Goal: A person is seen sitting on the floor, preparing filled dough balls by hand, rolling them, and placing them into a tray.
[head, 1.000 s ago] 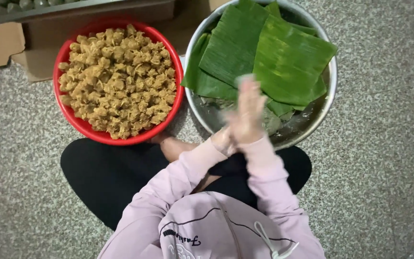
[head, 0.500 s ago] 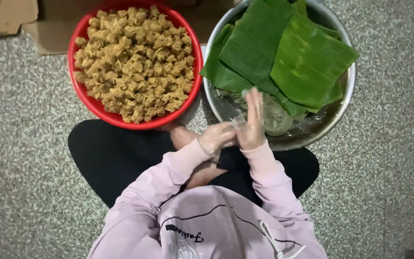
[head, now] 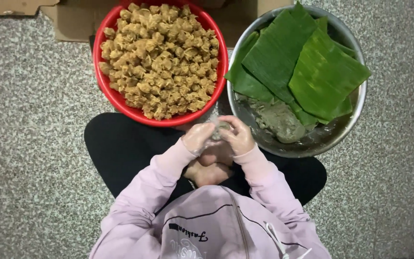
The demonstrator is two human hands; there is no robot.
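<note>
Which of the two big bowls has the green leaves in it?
The metal bowl beside the right hand; the red bowl holds only brown lumps.

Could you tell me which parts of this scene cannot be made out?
- Lump, head view: mostly covered by left hand and right hand.
- Steel bowl bottom: hidden under green leaves.
- Red bowl far rim: cut off by the top edge.

Red plastic basin (head: 105, 84) glossy; metal bowl (head: 358, 103) shiny; leaves (head: 307, 67) waxy; speckled stone floor (head: 29, 144) matt.
</note>
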